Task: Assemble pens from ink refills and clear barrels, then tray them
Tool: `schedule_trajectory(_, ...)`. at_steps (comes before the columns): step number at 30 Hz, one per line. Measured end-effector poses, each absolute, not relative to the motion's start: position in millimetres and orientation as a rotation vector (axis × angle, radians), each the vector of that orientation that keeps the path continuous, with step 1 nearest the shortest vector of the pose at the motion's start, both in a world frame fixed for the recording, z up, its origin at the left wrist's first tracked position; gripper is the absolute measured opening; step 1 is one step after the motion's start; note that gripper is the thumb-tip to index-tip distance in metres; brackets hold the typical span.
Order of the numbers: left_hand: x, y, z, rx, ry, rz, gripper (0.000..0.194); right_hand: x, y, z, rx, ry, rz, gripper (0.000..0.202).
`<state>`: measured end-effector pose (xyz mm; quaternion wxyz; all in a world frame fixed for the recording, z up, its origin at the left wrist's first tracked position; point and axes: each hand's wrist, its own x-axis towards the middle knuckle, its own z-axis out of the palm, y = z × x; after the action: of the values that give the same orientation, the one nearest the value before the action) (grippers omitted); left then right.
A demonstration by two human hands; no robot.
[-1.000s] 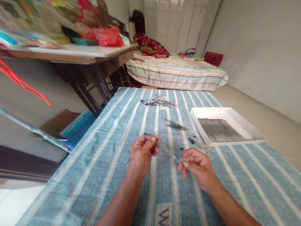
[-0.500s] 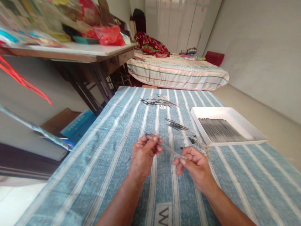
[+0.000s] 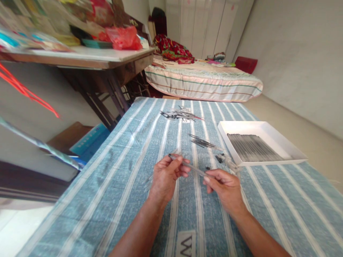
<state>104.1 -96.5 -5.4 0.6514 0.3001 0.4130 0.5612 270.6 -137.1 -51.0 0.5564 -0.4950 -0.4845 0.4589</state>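
Striped blue-and-white cloth with a coarse, woven look covered my desk (image 3: 120,171); beyond its left side stood a wooden side table (image 3: 93,54) with a crinkled red plastic bag (image 3: 124,38) on top. My left hand (image 3: 165,178) was closed in a pinch, thumb against fingers, near the dark-tipped far end of a slim, translucent pen barrel (image 3: 197,169). Farther off lay a loose heap of thin dark pieces (image 3: 175,114), too small to tell apart. The barrel slanted between my hands, above the cloth. Nearer than the heap lay a fan of slender, straight dark rods (image 3: 201,142), then some stubby black bits (image 3: 219,159). My right hand (image 3: 223,187) pinched the barrel's near end, fingertips drawn together. Past it, clear pieces (image 3: 230,164) trailed toward a shallow white box (image 3: 276,139). Inside, a tidy row of similar barrels (image 3: 253,148) filled part of the floor; those seemed done, the held one in progress, the loose parts left.
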Motion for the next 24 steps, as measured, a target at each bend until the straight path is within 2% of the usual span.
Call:
schedule_trajectory(15, 107, -98, -8, 0.751, 0.99, 1.295, 0.016, 266, -132, -52, -1.187, -1.21, 1.129, 0.012)
schedule_trajectory(24, 104, -94, -4, 0.818, 1.05, 1.21, 0.015, 267, -127, -20, -1.261, -1.838, 0.612, 0.021)
